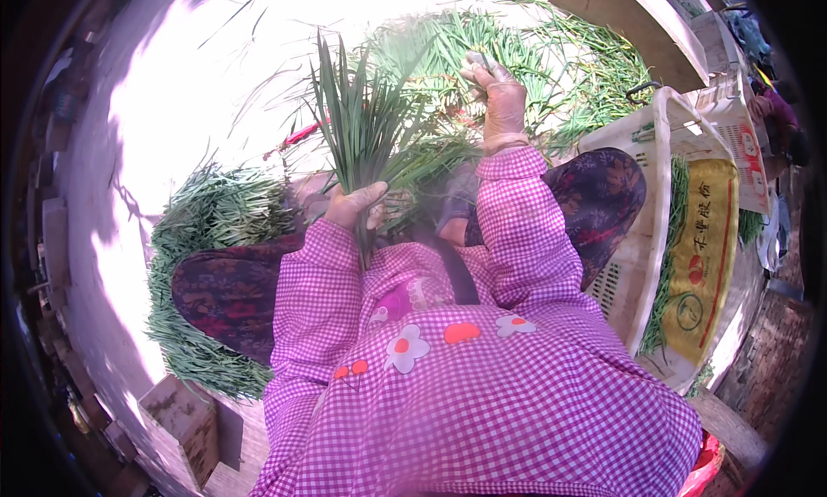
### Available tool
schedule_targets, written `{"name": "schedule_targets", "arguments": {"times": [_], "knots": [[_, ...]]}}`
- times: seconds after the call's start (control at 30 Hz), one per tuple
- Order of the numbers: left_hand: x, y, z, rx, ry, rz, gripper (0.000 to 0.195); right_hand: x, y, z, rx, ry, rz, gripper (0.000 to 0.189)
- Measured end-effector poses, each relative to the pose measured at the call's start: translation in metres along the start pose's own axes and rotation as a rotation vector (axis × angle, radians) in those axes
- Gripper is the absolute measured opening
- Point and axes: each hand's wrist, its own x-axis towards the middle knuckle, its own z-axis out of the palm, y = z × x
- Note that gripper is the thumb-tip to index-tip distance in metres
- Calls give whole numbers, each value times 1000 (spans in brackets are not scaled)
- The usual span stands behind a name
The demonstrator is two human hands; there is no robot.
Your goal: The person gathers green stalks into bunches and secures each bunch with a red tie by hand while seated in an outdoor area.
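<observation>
My left hand (pixel 354 206) is closed round a bunch of long green leafy stalks (pixel 355 122), which stands upright with its leaves fanned out at the top. My right hand (pixel 496 87), in a pale, soiled glove, is raised over the loose green stalks (pixel 536 51) on the ground; its fingers are bent together, and whether they pinch a stalk cannot be made out. More green stalks (pixel 446 158) lie loose between my legs, below both hands. A thick pile of green stalks (pixel 219 219) curves round my left knee.
A white plastic crate (pixel 659 148) on my right holds green stalks and a yellow woven sack (pixel 704 258) bearing writing. Red strips (pixel 303 133) lie on the ground ahead. A wooden box (pixel 181 419) stands at lower left. Another person (pixel 778 119) is at the far right edge.
</observation>
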Motion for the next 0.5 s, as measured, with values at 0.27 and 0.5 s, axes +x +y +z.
{"name": "schedule_targets", "arguments": {"times": [0.27,0.5], "knots": [[25,-10,-7,-78,262,177,20,-5,1,6,-695,-381,-94,36],[17,-1,5,575,523,375,63,-54,92,44,-855,-942,-50,77]]}}
